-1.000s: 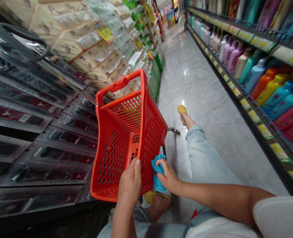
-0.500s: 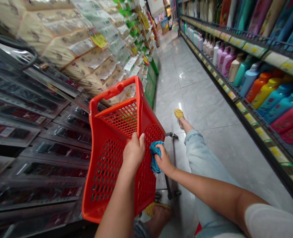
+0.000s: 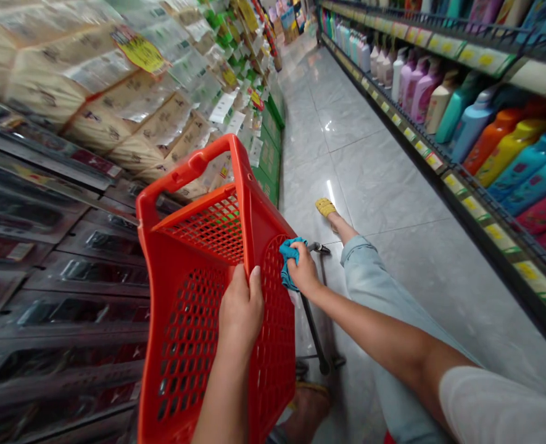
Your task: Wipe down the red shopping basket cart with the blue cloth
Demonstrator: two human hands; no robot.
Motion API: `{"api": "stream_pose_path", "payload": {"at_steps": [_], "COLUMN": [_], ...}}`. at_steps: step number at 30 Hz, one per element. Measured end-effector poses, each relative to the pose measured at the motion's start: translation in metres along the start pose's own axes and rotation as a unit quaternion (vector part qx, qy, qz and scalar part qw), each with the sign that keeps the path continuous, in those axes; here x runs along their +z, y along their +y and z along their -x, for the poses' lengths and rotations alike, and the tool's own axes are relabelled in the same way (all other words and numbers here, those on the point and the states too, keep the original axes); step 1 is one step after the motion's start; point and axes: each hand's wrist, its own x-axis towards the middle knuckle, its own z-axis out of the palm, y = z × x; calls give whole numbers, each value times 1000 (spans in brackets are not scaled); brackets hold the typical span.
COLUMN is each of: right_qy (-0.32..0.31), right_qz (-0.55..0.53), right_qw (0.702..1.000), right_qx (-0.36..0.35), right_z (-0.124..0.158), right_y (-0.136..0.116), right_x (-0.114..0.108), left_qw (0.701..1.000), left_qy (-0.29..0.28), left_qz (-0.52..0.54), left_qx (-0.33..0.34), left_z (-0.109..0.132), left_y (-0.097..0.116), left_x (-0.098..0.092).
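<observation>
A red plastic shopping cart [image 3: 273, 345] with perforated sides stands tilted in view, left of centre. My left hand [image 3: 241, 305] grips the top rim of its near side wall, thumb on the outside and fingers curled over inward. In my right hand [image 3: 304, 268] is a crumpled blue cloth [image 3: 287, 262], pressed against the outer face of that same side wall. The cart's handle [image 3: 184, 166] and a red mesh flap [image 3: 208, 222] lie beyond my left hand. Part of the cloth is hidden under my fingers.
Shelves of coloured bottles [image 3: 476, 123] line the right of the aisle. Packaged goods [image 3: 129, 111] are stacked at left, with hanging blister packs [image 3: 78, 314] nearer. My yellow-slippered foot [image 3: 326, 208] rests on the grey tiled floor [image 3: 347, 148]. Dark cart legs [image 3: 316, 336] extend below.
My right hand has moved the cloth up along the cart's side, towards the handle end. My left hand keeps its hold on the rim. The view has shifted, so the cart appears further left.
</observation>
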Motion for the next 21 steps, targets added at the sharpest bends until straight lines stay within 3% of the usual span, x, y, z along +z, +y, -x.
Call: {"api": "stream_pose_path", "payload": {"at_steps": [5,12,14,18,21], "right_qy": [-50,20,9,-47,-9], "right_qz": [-13,45,44,14,26], "right_qw": [991,998,998,994,999], "right_qx": [-126,50,33,-102,-37], "right_z": [0,-24,-17,-9,-22], "right_y": [-21,22,13,-12,1], "right_x": [4,7,7,10,11], "left_qw": [1000,1000,1000,1000,1000], "left_qy": [0,-6,-5,1,-2], "left_qz": [3,-1,-1,-5,-6], "left_qx": [-3,-28,-26,-16,-21], "left_z": [-2,-1,-2,-3,-3], "left_y": [-3,-2,-3,-4,-3], "left_x": [2,0,1,1,1]}}
